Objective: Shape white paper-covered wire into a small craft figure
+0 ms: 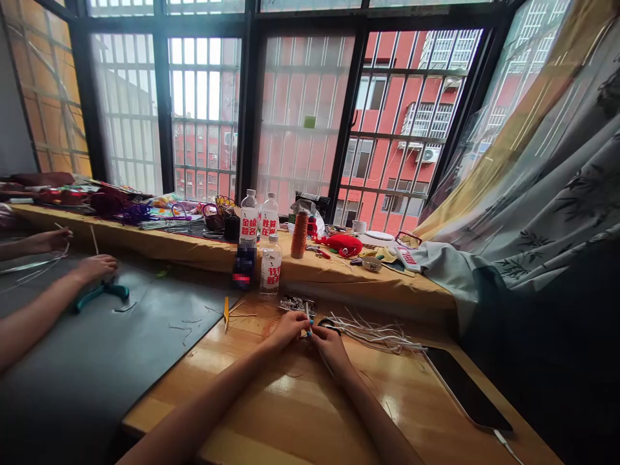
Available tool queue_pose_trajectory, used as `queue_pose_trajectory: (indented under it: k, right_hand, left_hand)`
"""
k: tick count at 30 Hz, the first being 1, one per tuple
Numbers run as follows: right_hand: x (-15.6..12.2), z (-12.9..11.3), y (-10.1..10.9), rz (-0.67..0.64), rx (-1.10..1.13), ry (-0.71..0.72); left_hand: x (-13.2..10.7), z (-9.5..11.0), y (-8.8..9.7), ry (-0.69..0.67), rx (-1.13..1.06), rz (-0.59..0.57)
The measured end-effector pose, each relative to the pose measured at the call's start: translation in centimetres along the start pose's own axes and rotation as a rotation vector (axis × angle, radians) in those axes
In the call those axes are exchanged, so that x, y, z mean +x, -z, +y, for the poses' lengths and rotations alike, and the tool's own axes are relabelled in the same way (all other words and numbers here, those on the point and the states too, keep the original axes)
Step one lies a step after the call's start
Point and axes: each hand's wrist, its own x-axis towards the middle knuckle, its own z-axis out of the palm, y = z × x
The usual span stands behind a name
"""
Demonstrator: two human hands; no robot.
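Observation:
My left hand (pixel 287 330) and my right hand (pixel 330 345) meet over the wooden table (pixel 310 413), fingers pinched together. Between them stands a thin pale strip (pixel 308 318) with a bluish tip, held by both hands. A bundle of white strips (pixel 375 334) lies just to the right of my right hand. Dark scissor handles (pixel 329 323) show behind my fingers. A small shiny clutter of metal pieces (pixel 296 303) sits just beyond my left hand.
Three water bottles (pixel 270 261) and an orange thread spool (pixel 299 235) stand on the cloth-covered sill. A red toy (pixel 345 244) lies there too. A phone (pixel 465 389) rests at right. Another person's hands (pixel 97 266) work at left on a dark mat (pixel 97 349), near teal pliers (pixel 101 292).

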Motion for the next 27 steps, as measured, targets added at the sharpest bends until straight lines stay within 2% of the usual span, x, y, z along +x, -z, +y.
queue_pose_trajectory:
  k: [7,18,27]
  right_hand:
    - [0.3,0.4,0.0,0.027,0.077,-0.063]
    - [0.5,1.2,0.0,0.108,0.059,-0.035]
    - [0.4,0.6,-0.3,0.124,0.021,-0.075]
  left_hand:
    - [0.4,-0.6,-0.1,-0.037,-0.001,0.015]
    - [0.3,-0.3,-0.1,-0.045,-0.045,-0.020]
    - [0.4,-1.1,-0.1,-0.062,0.007,0.007]
